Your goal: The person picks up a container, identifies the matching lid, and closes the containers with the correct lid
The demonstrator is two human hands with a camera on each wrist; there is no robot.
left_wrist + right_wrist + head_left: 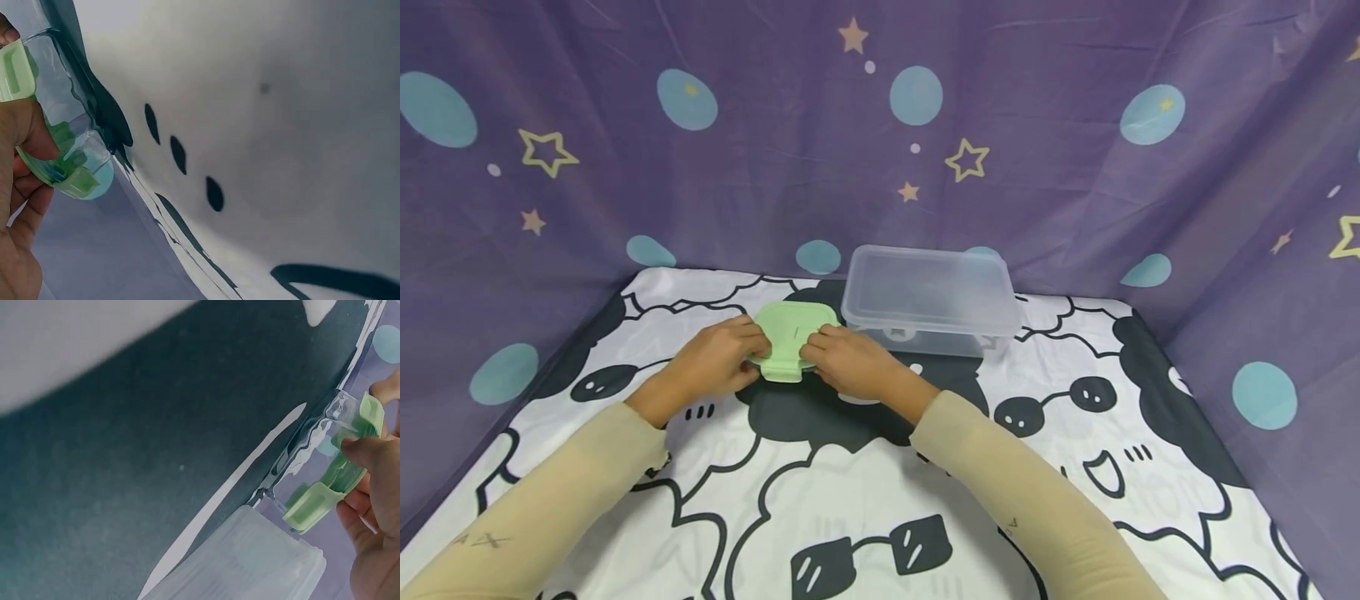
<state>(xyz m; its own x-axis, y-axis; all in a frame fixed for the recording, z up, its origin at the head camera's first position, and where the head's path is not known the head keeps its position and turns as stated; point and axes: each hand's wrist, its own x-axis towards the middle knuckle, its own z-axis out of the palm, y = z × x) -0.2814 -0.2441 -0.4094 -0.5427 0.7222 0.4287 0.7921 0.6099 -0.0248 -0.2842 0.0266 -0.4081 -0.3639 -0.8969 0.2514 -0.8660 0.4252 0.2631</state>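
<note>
A small clear food container (pixel 294 472) with a light green lid (pixel 795 321) rests on the cloth. My left hand (pixel 722 354) grips the lid's left edge, with the thumb (pixel 40 134) low on the side and the fingers over the top. On the opposite edge my right hand (pixel 853 362) pinches the lid in the same way. A front latch flap (pixel 782 372) shows between the hands. Another green flap (pixel 78 182) sticks outward near the left fingertips. How firmly the lid sits on the rim I cannot tell.
Just right of the container stands a larger clear plastic box (pixel 932 292) with a frosted lid, close to my right hand. A cartoon-print cloth (pixel 880 483) covers the table. Purple star-patterned curtains (pixel 1037 192) hang behind it and at both sides.
</note>
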